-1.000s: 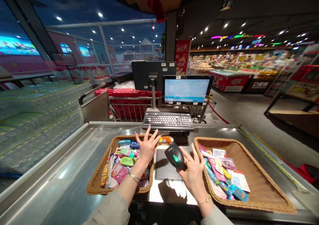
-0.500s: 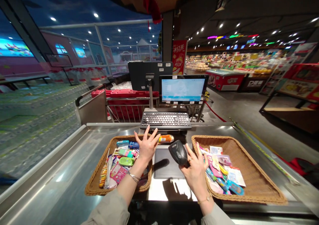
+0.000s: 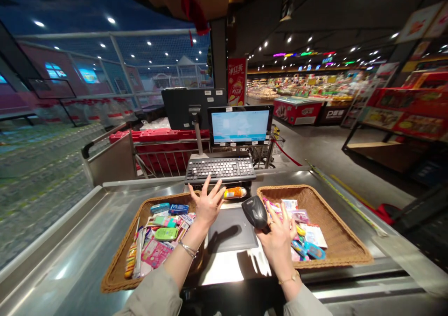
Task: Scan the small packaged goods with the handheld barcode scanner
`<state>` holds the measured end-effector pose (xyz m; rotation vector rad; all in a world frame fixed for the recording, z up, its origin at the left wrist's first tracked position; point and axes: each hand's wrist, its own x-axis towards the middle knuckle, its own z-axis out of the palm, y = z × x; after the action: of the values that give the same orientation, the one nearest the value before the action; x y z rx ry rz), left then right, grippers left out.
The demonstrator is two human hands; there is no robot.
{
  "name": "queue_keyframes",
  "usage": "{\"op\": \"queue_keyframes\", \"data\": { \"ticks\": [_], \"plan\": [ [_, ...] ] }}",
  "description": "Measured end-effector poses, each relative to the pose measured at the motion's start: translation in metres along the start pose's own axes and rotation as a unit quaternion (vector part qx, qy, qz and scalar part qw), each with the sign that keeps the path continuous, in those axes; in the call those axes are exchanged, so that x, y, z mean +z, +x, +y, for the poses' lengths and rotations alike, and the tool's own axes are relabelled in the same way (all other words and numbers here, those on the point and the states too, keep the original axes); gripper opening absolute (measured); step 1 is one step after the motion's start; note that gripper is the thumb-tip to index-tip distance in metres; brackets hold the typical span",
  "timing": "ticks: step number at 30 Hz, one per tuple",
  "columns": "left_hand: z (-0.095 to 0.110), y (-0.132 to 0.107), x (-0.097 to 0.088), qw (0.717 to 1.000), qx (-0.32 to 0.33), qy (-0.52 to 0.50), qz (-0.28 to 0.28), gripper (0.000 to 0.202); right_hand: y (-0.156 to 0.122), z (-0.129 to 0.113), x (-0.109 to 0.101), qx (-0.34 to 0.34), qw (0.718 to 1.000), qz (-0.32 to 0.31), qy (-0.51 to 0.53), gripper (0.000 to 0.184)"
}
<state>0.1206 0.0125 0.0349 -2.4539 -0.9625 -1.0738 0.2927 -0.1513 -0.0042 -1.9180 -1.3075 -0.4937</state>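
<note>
My left hand (image 3: 207, 205), with its fingers fanned out, has a small orange-and-yellow cylindrical item (image 3: 235, 193) at its thumb side. The grip on it is partly hidden behind the hand. A black handheld barcode scanner (image 3: 255, 212) is in my right hand (image 3: 278, 236), its head tilted toward the middle. Below the scanner lies a dark grey flat pad (image 3: 233, 241) set in the counter. Left of my left hand, a wicker basket (image 3: 115, 267) holds stationery-like packets, including a green item (image 3: 166, 234). A second wicker basket (image 3: 345, 232) with colourful packaged items stands behind my right hand.
A black keyboard (image 3: 220, 168) and a lit monitor (image 3: 240, 127) stand beyond the pad, with the back of another screen (image 3: 192, 108) to their left. The metal counter (image 3: 77, 246) has a raised left edge. Shopping carts (image 3: 161, 159) stand behind it.
The view has turned right, so the baskets, keyboard and monitor sit further left. Both hands, the scanner and the orange-and-yellow item have shifted right relative to the counter.
</note>
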Motion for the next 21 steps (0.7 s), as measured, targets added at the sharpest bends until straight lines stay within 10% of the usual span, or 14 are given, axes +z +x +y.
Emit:
{"op": "queue_keyframes", "data": {
  "ticks": [21],
  "plan": [
    [0.048,0.027,0.019,0.998,0.047,-0.045,-0.001,0.032,-0.007,0.034,-0.026,0.088,0.991,0.075,-0.061,0.039]
  ]
}}
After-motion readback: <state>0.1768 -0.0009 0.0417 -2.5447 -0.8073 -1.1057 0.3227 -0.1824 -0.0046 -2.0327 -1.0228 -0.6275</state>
